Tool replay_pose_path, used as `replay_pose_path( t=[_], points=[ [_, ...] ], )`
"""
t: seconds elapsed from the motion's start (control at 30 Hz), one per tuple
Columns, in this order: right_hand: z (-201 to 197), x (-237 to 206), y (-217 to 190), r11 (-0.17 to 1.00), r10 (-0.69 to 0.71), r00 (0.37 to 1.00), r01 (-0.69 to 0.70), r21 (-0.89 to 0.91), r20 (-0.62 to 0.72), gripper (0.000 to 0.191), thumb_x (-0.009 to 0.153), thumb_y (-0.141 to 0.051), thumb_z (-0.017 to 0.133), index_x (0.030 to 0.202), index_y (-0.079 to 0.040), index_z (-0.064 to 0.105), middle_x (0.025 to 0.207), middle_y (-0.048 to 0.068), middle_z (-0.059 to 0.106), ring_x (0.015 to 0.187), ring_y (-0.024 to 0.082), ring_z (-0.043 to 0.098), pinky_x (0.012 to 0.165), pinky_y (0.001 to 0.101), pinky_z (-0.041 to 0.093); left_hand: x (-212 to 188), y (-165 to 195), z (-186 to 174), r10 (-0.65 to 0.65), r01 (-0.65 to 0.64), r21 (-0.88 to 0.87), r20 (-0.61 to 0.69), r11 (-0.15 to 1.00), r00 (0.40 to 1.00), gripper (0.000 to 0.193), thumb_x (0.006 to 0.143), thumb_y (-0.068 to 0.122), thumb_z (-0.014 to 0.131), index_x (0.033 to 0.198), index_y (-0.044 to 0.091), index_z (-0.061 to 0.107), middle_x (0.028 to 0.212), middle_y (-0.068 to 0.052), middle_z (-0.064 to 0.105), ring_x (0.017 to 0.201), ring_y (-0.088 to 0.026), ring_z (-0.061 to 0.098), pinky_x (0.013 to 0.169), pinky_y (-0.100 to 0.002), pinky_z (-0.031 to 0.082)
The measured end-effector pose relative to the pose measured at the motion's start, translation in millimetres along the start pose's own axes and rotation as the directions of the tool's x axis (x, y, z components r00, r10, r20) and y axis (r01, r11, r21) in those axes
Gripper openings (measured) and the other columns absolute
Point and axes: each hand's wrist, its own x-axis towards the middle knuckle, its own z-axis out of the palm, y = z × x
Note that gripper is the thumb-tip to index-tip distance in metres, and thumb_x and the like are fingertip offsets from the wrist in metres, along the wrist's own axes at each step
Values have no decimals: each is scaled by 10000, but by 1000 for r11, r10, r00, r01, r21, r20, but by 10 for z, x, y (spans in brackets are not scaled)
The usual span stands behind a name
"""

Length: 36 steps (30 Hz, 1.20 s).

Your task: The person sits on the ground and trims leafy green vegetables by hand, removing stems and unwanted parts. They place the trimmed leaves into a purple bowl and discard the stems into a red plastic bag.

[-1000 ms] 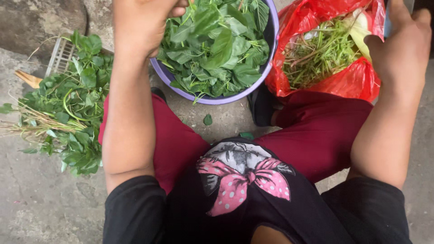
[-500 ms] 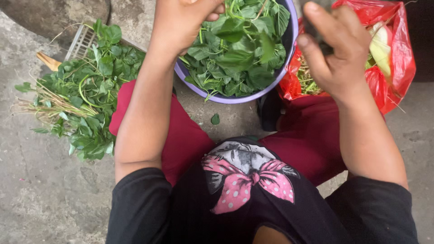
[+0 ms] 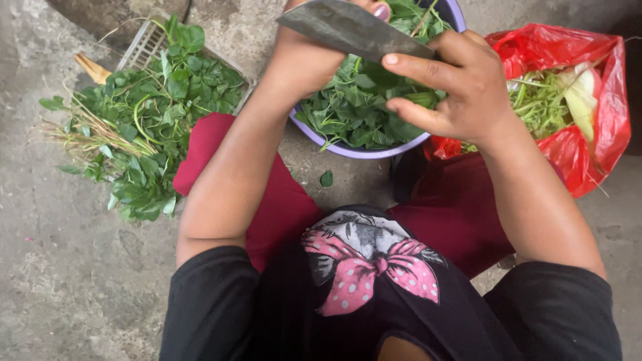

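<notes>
My right hand [image 3: 461,90] grips a broad grey knife [image 3: 354,30], its blade pointing left over a purple bowl [image 3: 374,151] full of picked green leaves [image 3: 354,110]. My left hand [image 3: 311,57] is raised over the bowl's left side with its fingers curled behind the blade. The knife hides whatever those fingers hold. Both forearms reach forward over my knees in dark red trousers.
A heap of leafy stems [image 3: 147,120] lies on the concrete at the left, partly over a grey plastic basket [image 3: 142,43]. A red plastic bag [image 3: 602,134] at the right holds green stalks [image 3: 542,100]. One loose leaf [image 3: 326,178] lies before the bowl.
My right hand has come from the red bag to the bowl and now holds the knife across it. The view has shifted closer over the bowl.
</notes>
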Motion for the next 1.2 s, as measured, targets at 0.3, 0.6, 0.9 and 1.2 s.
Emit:
replay_pose_path(
  t=[0.3,0.6,0.9,1.2],
  points=[
    [94,-150,-29,996,77,993,-72,53,-85,571,965,20,798,1473,-164,617,1000,123,524,809,229,538,707,328,447,82,-112,27,-221,234,-195,85,953,971,92,993,72,687,973,22,761,877,-48,785,798,-109,761,711,-250,636],
    [147,-257,-13,991,119,991,-122,-46,-63,635,1005,90,747,1567,-116,534,967,111,431,791,235,477,681,348,411,76,-204,123,-129,136,-240,46,961,991,90,1039,100,667,1033,19,704,922,-29,754,818,-106,760,720,-257,631],
    [164,-254,-2,990,90,986,-104,-100,-138,642,992,105,721,1562,-124,533,997,113,481,826,232,513,701,333,448,78,-154,169,-142,123,-325,-34,938,989,98,1044,61,644,1065,13,727,970,-46,766,863,-120,763,787,-264,654],
    [131,-137,52,982,139,981,-154,-107,-138,586,1012,16,753,1540,-108,531,1072,141,511,889,280,544,758,367,463,117,-82,-253,-380,355,-140,-242,924,893,125,941,101,705,905,-11,749,782,-63,766,587,-165,572,528,-313,410]
  ],
)
